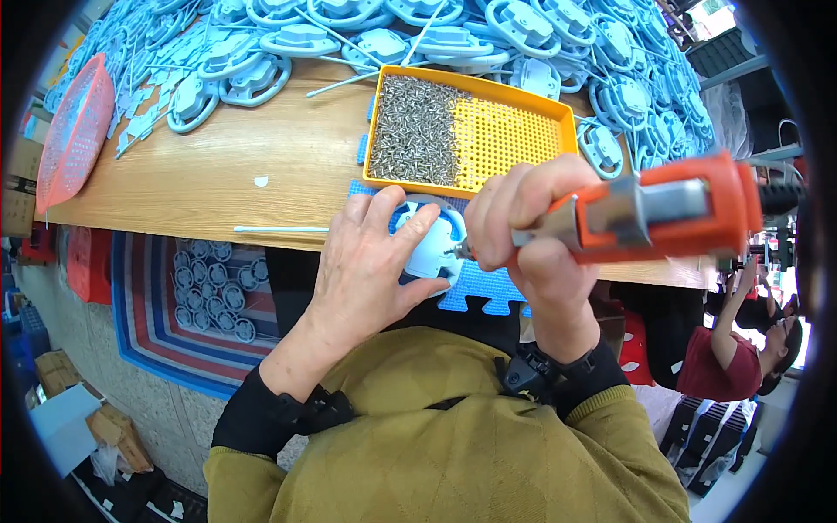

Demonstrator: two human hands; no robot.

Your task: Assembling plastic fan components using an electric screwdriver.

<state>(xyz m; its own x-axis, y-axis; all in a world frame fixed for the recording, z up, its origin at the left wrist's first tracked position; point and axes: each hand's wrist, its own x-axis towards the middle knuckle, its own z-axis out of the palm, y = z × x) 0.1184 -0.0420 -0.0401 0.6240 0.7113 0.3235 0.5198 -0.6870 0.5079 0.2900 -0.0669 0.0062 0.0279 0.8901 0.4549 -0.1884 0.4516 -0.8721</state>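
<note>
1. Bracing the round blue piece, the left hand clasps it between curved fingers and thumb; the right hand is wrapped around an orange power screwdriver.
2. Likeliest trouble, I judge: the bit skidding off and marking the piece or nicking the left hand, should the screwdriver tilt or the clasp loosen.
3. The piece lies over a blue foam mat at the near edge of the desk, partly under the left hand and just left of the right hand.
4. Beyond stands a yellow tray, its left part holding small screws.
5. Farther off, similar blue parts lie heaped.
</note>
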